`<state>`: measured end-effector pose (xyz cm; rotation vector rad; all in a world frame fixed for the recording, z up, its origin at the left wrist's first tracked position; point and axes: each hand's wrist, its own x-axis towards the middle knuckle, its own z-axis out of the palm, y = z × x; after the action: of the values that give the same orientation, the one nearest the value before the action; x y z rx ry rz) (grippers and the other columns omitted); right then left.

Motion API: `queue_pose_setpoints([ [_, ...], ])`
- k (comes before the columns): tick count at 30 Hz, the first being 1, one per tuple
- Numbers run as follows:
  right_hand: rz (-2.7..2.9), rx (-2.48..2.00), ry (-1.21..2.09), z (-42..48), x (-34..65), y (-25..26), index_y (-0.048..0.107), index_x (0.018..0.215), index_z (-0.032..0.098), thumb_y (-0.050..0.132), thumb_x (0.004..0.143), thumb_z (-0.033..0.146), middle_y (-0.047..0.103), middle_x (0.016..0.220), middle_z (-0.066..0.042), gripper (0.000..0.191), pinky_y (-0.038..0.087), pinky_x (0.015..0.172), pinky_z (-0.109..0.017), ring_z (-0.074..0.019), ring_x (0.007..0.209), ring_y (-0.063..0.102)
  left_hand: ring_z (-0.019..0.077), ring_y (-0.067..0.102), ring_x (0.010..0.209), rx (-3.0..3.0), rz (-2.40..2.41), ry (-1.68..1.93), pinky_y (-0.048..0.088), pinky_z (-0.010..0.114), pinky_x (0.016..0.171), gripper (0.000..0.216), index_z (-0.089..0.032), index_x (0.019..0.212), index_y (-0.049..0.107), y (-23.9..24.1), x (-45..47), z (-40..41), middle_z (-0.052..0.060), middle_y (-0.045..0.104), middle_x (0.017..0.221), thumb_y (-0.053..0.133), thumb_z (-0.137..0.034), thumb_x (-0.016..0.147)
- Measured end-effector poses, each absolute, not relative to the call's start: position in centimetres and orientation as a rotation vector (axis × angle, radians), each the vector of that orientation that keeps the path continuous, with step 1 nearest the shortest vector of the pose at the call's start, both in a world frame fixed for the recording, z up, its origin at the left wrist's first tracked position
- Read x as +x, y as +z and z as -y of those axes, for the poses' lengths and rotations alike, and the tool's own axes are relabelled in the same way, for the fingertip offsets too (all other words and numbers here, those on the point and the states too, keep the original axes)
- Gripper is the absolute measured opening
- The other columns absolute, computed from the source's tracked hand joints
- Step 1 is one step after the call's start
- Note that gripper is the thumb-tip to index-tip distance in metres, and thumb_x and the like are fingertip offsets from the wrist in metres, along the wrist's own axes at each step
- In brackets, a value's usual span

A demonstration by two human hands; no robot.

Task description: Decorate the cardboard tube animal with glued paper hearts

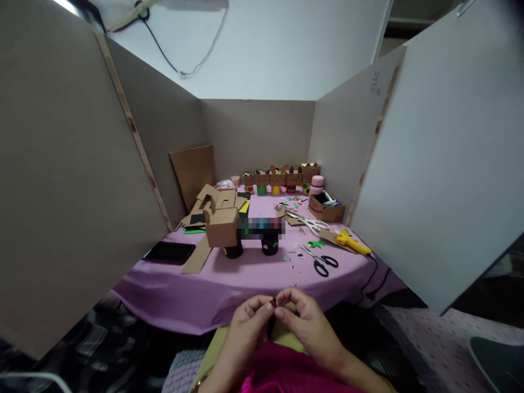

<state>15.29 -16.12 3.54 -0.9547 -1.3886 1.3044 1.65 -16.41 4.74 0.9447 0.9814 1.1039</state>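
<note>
My left hand (250,317) and my right hand (308,322) meet in front of me, just below the table's near edge. Their fingertips pinch a tiny dark scrap (273,301) between them; it is too small to make out. On the purple-covered table (213,284) beyond stands a cardboard box figure (221,226) on a black cup (233,251), with a second black cup (270,245) beside it.
Black-handled scissors (321,262), white scissors (311,222) and a yellow glue gun (352,243) lie at right. Small cardboard figures (278,179) line the back. A black tablet (169,252) lies at left. Tall board panels (65,180) wall in the table.
</note>
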Motion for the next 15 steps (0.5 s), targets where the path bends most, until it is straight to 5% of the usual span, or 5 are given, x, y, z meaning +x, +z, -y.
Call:
queue_pose_setpoints([
  [8, 1.623, -1.043, 1.023, 16.4, 15.4, 4.2, 0.061, 0.073, 0.016, 0.053, 0.082, 0.029, 0.051, 0.058, 0.003, 0.018, 0.034, 0.053, -0.024, -0.0126, 0.054, 0.043, 0.0039, 0.023, 0.037, 0.889, -1.005, 1.188, 0.013, 0.019, 0.039, 0.039, -0.016, 0.073, 0.057, 3.4, 1.5, 16.1, -0.011, 0.037, 0.043, 0.074, -0.048, 0.059],
  [15, 1.65, -1.044, 0.989, 16.6, 15.5, 4.5, 0.061, 0.069, 0.016, 0.053, 0.082, 0.027, 0.049, 0.054, 0.004, 0.019, 0.032, 0.048, -0.023, -0.0123, 0.051, 0.043, 0.0103, 0.046, 0.054, 0.991, -1.072, 1.274, 0.036, 0.02, 0.052, 0.034, -0.015, 0.067, 0.061, 3.8, 1.6, 16.0, -0.002, 0.056, 0.06, 0.075, -0.045, 0.057],
])
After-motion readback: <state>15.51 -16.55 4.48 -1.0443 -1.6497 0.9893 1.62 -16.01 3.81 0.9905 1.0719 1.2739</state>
